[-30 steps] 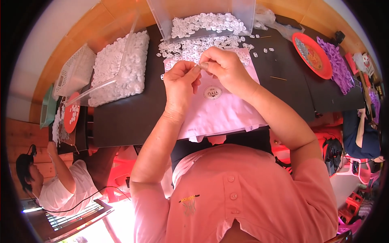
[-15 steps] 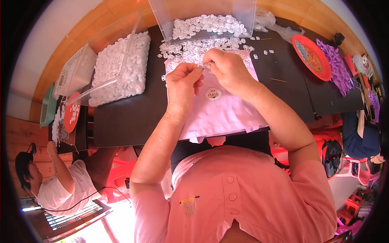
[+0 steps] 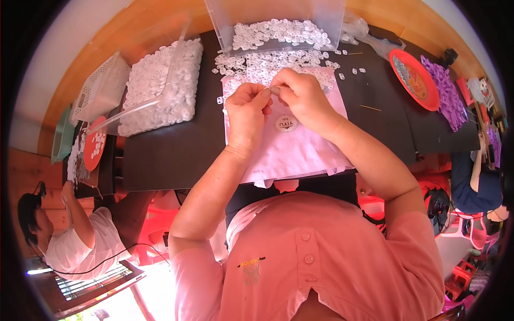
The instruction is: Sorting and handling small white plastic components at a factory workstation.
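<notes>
My left hand (image 3: pixel 247 112) and my right hand (image 3: pixel 306 101) meet fingertip to fingertip over a pink cloth bag (image 3: pixel 300 147) with a round printed mark. Both hands are closed in a pinch, thumbs against fingers. Whatever sits between the fingertips is too small and covered to make out. Just beyond them, many small white plastic pieces with holes (image 3: pixel 257 63) lie scattered over the bag's far edge and the dark table (image 3: pixel 166 160). More of these pieces fill the clear plastic box (image 3: pixel 222 24) tipped toward me at the back.
On the left stand a clear bin heaped with white pieces (image 3: pixel 160 88) and a white perforated basket (image 3: pixel 101 91). At right, a red plate (image 3: pixel 435 101) holds small silvery parts, beside a purple strip pile (image 3: pixel 447 93). Another person (image 3: pixel 80 243) sits at lower left.
My fingertips have come closer together over the bag, with both hands still pinched. The whole view has shifted slightly.
</notes>
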Tool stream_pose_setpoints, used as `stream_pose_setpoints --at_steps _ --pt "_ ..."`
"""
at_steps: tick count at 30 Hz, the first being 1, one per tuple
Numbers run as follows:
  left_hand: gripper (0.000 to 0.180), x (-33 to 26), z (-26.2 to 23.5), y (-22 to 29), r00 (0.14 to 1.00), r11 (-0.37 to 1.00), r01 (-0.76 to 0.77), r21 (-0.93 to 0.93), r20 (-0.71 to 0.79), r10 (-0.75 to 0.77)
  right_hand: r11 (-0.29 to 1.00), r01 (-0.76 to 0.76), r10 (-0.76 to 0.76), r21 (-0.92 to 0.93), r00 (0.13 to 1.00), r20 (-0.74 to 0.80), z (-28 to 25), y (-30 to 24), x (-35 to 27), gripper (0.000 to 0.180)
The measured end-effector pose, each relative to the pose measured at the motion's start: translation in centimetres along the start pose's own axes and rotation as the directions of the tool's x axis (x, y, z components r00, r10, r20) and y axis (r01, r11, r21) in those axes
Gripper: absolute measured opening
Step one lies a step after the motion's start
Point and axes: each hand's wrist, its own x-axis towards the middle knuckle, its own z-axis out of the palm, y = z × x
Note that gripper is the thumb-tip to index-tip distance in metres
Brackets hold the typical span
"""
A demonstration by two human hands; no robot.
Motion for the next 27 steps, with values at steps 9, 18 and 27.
stream_pose_setpoints --at_steps 9,18,27 --pt "0.012 -1.1 -0.1 0.7 0.996 0.996 0.034 -0.082 -0.084 -0.041 0.817 0.096 0.191 -0.569 0.886 0.424 -3.1 -1.5 0.1 0.010" --pt "0.010 -1.9 0.3 0.3 0.952 0.988 0.123 0.092 0.271 -0.144 0.869 0.005 0.102 -0.495 0.977 0.188 -6.1 0.8 4.1 0.010" --pt "0.006 -2.6 0.6 -0.7 0.937 0.991 0.125 0.044 0.324 -0.132 0.743 0.248 0.020 -0.622 0.920 0.391 -2.0 1.9 5.2 0.014"
